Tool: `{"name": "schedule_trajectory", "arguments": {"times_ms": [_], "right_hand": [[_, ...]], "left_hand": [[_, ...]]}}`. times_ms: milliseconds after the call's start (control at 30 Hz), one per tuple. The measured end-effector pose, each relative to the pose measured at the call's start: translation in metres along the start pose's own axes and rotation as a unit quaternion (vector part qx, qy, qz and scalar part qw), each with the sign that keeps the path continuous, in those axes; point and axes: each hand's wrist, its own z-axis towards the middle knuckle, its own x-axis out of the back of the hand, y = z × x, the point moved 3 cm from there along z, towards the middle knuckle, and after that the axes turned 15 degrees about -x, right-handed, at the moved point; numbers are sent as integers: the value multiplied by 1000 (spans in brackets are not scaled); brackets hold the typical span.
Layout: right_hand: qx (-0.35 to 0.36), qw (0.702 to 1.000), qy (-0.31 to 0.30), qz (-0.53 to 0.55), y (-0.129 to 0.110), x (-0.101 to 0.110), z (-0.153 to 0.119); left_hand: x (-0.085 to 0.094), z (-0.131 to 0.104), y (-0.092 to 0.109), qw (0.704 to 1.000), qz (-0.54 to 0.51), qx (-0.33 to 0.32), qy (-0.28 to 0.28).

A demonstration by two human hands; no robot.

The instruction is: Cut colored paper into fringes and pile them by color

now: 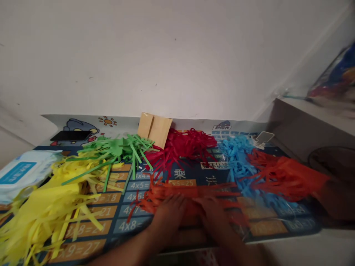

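An orange fringed paper strip [191, 191] lies across the mat in front of me, its cut strands spreading out to the left and right. My left hand [169, 214] rests on its near side, fingers stretched flat over the paper. Beside it, my right hand [213, 216] touches the same paper from the right; its fingers are smeared by motion, so their grip is unclear. A second orange fringed paper [296, 175] lies at the right, partly over light blue fringed paper [235, 155]. Behind my hands sits a pile of red fringed paper [183, 146].
Yellow fringed paper [52, 207] and green fringed paper [119, 147] cover the left side. A wipes pack [22, 173] and a black phone [70, 136] are further left. A tan cardboard piece [155, 129] leans near the wall [172, 66]. A grey box-like surface [310, 129] borders the right.
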Motion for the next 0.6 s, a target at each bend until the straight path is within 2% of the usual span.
{"name": "schedule_trajectory", "arguments": {"times_ms": [100, 200, 267, 333, 400, 467, 500, 533, 600], "right_hand": [[-5, 1000, 8, 6, 6, -4, 6], [17, 999, 20, 34, 13, -1, 9], [23, 998, 26, 59, 15, 1, 8], [32, 996, 30, 75, 15, 2, 7], [39, 996, 31, 77, 14, 3, 8], [39, 997, 20, 64, 14, 2, 9], [39, 998, 10, 56, 15, 2, 8], [39, 998, -4, 50, 17, 3, 8], [39, 997, -25, 57, 21, 4, 6]], "left_hand": [[13, -20, -36, 998, 39, 41, 38], [42, -52, -71, 990, 91, 83, 70], [64, -72, -81, 983, 122, 121, 59], [79, -81, -73, 982, 133, 127, 55], [82, -73, -49, 990, 102, 71, 70], [69, -53, -22, 997, 29, -8, 75], [57, -41, -10, 997, -16, -44, 55], [45, -30, -4, 997, -49, -46, 43], [26, -15, -3, 994, -93, -17, 61]]}}
